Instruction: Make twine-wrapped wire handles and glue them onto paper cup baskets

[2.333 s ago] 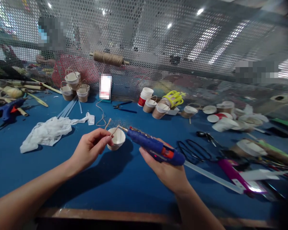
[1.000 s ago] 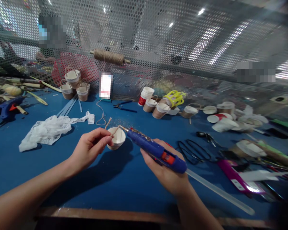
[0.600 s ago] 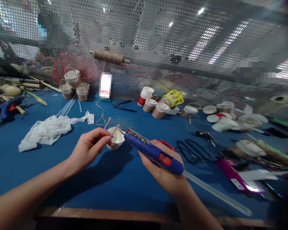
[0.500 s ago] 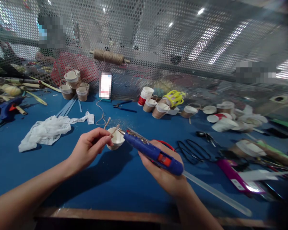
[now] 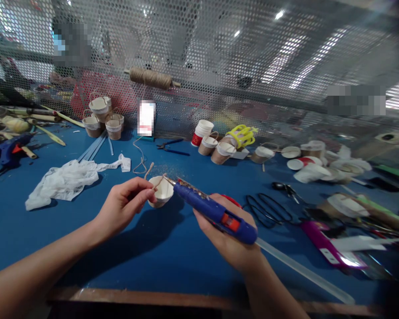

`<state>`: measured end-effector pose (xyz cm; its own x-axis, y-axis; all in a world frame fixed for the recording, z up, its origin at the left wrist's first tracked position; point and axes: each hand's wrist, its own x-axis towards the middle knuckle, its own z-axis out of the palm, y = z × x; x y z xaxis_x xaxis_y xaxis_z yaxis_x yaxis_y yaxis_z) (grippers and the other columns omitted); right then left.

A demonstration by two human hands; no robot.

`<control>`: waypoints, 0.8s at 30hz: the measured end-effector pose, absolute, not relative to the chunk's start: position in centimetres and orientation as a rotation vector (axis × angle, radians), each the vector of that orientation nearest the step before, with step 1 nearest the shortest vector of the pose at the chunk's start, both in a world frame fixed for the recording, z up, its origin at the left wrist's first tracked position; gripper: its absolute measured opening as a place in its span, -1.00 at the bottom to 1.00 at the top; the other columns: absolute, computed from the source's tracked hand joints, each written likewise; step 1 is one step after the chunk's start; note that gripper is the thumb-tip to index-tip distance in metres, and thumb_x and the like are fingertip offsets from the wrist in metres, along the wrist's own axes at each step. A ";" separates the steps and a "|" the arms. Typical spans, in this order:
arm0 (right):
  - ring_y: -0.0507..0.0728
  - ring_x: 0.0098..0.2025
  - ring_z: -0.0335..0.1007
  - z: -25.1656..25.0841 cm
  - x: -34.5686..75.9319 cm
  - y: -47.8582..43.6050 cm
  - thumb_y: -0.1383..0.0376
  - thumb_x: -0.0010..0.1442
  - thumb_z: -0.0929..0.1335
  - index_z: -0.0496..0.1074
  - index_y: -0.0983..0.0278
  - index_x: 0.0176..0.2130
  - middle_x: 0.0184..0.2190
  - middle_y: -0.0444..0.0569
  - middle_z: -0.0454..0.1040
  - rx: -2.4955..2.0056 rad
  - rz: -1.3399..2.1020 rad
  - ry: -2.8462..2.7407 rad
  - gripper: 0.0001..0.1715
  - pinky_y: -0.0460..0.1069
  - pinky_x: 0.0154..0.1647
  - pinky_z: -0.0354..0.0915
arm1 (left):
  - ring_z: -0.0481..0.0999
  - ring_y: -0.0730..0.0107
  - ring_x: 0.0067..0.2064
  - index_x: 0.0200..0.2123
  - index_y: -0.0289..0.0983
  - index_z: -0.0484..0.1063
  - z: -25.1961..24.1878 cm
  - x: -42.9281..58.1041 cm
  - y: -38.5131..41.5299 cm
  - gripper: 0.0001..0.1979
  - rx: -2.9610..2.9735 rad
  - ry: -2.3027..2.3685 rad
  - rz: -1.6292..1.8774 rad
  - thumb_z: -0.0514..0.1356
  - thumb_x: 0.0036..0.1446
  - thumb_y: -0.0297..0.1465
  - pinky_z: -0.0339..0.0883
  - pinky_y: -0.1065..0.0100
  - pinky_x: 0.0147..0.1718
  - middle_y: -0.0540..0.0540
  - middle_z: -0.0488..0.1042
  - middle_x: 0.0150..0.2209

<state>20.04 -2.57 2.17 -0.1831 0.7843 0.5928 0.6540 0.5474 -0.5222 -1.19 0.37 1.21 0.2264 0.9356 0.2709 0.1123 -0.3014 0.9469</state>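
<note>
my left hand [image 5: 123, 207] pinches a short bit of twine [image 5: 158, 181] and steadies the small paper cup [image 5: 161, 191]. my right hand [image 5: 231, 237] grips the blue glue gun [image 5: 214, 209], its nozzle at the cup's rim beside the twine.

My left hand [image 5: 123, 206], pinching the twine end [image 5: 158, 181], covers the near wall of the paper cup [image 5: 163, 191], so I can't tell whether it grips that too. My right hand [image 5: 231, 241] hides the glue gun [image 5: 216, 212] handle. Whether the nozzle touches the twine is too small to tell. The clutter [image 5: 352, 208] at right is blurred.
</note>
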 end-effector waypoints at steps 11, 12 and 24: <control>0.01 -0.46 0.34 2.2 20.0 -2.5 0.36 0.04 0.34 0.31 0.22 -0.38 -0.47 -0.16 0.38 -1.149 0.233 -1.951 -0.92 -0.09 -0.43 0.29 | 0.18 0.60 -0.60 -0.42 -0.31 0.35 1.2 -1.3 0.3 -0.87 1.618 1.001 1.175 0.08 0.09 -0.38 0.10 0.51 -0.64 -0.02 0.42 -0.54; 0.01 -0.46 0.34 2.2 20.0 -2.5 0.36 0.04 0.34 0.31 0.22 -0.38 -0.47 -0.16 0.38 -1.148 0.225 -1.948 -0.92 -0.09 -0.43 0.29 | 0.18 0.60 -0.60 -0.42 -0.31 0.35 1.2 -1.2 0.3 -0.87 1.619 0.999 1.178 0.08 0.09 -0.38 0.10 0.51 -0.64 -0.02 0.42 -0.54; 0.03 -0.49 0.33 2.2 20.0 -2.5 0.34 0.03 0.33 0.31 0.22 -0.41 -0.49 -0.14 0.38 -1.180 0.146 -1.886 -0.94 -0.07 -0.45 0.30 | 0.18 0.59 -0.61 -0.42 -0.31 0.36 1.2 -1.3 0.3 -0.86 1.636 1.005 1.175 0.08 0.09 -0.37 0.10 0.50 -0.65 -0.02 0.42 -0.55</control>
<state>20.00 -2.51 2.16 -0.1602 0.7735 0.6132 0.6696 0.5416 -0.5082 -1.33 0.32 1.17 0.2315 0.9343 0.2712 0.1230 -0.3047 0.9445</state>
